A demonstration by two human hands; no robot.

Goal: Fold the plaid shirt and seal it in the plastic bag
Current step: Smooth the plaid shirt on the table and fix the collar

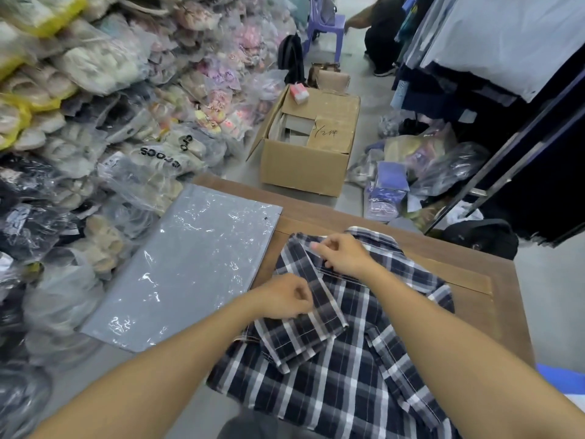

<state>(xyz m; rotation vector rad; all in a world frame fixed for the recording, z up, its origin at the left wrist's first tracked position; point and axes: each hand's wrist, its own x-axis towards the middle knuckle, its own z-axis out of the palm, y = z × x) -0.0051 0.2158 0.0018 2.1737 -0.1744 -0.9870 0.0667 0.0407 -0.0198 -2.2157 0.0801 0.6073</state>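
Both forearms reach forward, left hand (285,301) and right hand (343,253) pinched closed.

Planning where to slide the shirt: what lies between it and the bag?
Head view: only a bare strip of brown wooden table separates the navy-white plaid shirt from the flat grey-backed plastic bag.

tight surface, hemmed on the left and ahead

the surface (459,270) is mostly covered: the plastic bag (190,264) fills its left part and overhangs the edge, the plaid shirt (342,343) fills the middle and near side, leaving bare wood only along the far and right edges. piled bagged goods (79,137) crowd close on the left; a cardboard box (304,153) stands on the floor just beyond the far edge.
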